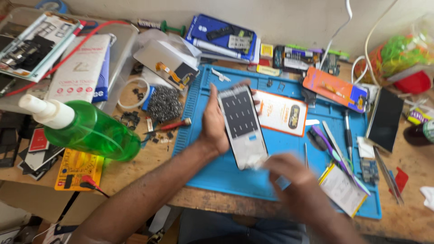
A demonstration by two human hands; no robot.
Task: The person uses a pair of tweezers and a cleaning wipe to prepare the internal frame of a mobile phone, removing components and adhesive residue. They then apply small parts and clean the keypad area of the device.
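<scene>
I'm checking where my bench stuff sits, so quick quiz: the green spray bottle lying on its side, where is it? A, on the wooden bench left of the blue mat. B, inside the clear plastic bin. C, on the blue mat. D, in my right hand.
A: the green spray bottle lies on the wood left of the blue mat, apart from both hands.

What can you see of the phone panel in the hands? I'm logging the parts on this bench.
The phone panel is a long, flat, pale rectangle with rounded corners; its upper half shows a dark area crossed by thin lines. It is held tilted above the blue work mat. The left hand grips its left edge, and the right hand, blurred, meets its lower end. Finer detail is smeared.
</scene>
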